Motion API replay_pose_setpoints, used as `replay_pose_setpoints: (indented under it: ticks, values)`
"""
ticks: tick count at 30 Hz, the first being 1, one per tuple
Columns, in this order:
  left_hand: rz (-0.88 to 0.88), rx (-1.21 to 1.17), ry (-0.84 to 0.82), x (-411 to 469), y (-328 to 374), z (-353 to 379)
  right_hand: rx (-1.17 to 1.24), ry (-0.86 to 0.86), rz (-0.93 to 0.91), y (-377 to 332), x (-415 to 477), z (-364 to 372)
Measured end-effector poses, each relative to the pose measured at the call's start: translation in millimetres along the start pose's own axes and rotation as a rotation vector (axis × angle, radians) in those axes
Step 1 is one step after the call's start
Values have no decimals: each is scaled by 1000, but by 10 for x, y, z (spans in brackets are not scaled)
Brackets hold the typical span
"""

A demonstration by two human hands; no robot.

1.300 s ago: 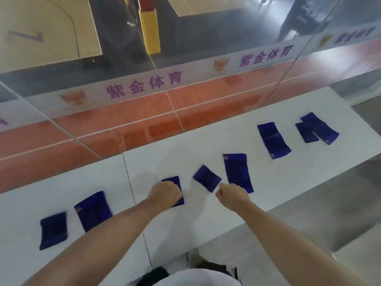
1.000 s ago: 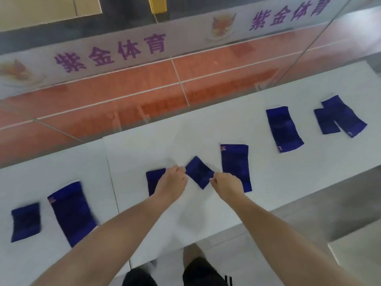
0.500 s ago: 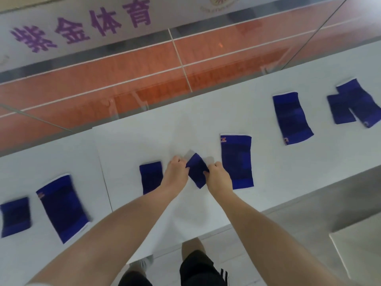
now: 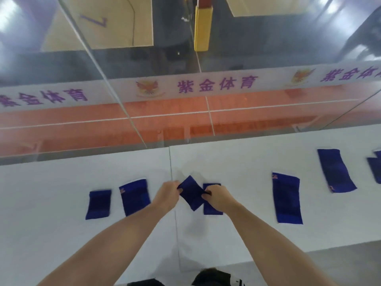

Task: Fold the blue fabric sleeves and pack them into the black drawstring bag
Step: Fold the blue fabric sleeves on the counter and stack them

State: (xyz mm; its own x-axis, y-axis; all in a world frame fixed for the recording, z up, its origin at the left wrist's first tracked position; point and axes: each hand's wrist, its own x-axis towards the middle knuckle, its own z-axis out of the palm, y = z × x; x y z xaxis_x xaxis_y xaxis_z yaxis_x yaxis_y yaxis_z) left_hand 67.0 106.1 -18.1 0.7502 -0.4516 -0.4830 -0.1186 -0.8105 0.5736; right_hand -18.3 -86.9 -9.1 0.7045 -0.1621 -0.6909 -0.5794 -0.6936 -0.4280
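A small blue fabric sleeve (image 4: pixel 190 192) hangs tilted like a diamond just above the white ledge (image 4: pixel 237 166), pinched at its left corner by my left hand (image 4: pixel 167 194) and at its right corner by my right hand (image 4: pixel 218 196). Behind my right hand a folded sleeve (image 4: pixel 212 209) lies flat. More blue sleeves rest on the ledge: a folded one (image 4: pixel 99 204) and a longer one (image 4: pixel 135 196) to the left, two long ones (image 4: pixel 287 201) (image 4: pixel 335 170) to the right, another (image 4: pixel 375 169) at the right edge. No black drawstring bag is in view.
A glass pane (image 4: pixel 144 58) with a white lettered band rises along the ledge's far side, over an orange court floor. A seam (image 4: pixel 172 162) splits the ledge into two slabs. Grey floor lies below the near edge at the right.
Both hands took hold of the small sleeve and lifted it off the ledge, carrying it left past the folded one. The view tilted up and shifted left.
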Motion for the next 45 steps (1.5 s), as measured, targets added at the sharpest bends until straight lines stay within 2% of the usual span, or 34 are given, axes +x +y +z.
replay_pose_setpoints:
  ticks: [9,14,18,21,27,31,41,43,45]
  values:
    - [-53,-117,196,-584,-2027,-1333,98,-112,80,-2107,93,1348]
    - [-103,-88,240,-717,-2779,-1699,201,-159,145,-2727,203,1995]
    - [-123,-66,181,-654,-3129,-1718,285,-154,231,-2884,321,2349]
    - [-108,-79,210,-516,-3196,-1718,313,-117,259,-2933,407,2536]
    - [-48,-51,223,-211,-3276,-1658,295,-106,288,-3007,581,2617]
    - [-42,-40,218,-152,-3354,-1582,369,-106,392,-3006,647,2700]
    - [-21,-49,251,-48,-3466,-1464,317,-67,333,-2929,706,2835]
    - [-40,-7,267,-72,-3476,-1444,303,-63,313,-2921,678,2815]
    - [14,62,298,-131,-3453,-1471,284,-32,295,-2914,599,2742]
